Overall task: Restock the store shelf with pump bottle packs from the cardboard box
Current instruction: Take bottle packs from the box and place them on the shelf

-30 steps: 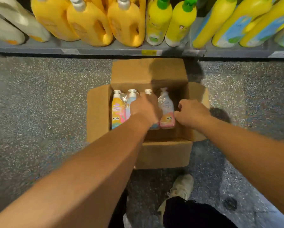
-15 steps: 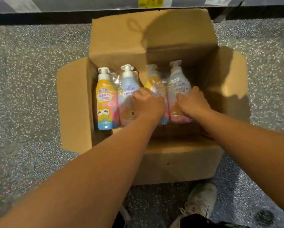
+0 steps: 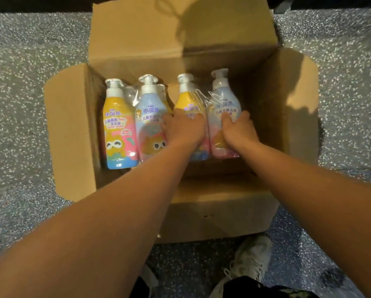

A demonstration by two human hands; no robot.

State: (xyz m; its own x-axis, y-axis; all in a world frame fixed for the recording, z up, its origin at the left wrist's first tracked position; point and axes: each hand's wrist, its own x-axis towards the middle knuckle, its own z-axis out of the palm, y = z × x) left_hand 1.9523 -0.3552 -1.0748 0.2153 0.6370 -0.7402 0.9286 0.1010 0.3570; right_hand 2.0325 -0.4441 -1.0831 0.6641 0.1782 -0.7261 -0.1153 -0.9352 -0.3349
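Cardboard box (image 3: pixel 72 134), two two-bottle packs (image 3: pixel 121 127), left hand (image 3: pixel 183 130), right hand (image 3: pixel 237 131) gripping one

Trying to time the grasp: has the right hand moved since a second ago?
Yes. The right hand has shifted away from the right wall of the cardboard box onto the right-hand bottle pack, which its fingers now curl over.

A grey speckled floor (image 3: pixel 19 108) spreads away left of the left hand (image 3: pixel 183 130) and right of the right hand (image 3: pixel 237 131), and well behind the right hand, toward the person, a scuffed whitish sneaker (image 3: pixel 251 259) stands on it by a dark trouser leg (image 3: pixel 257 288).
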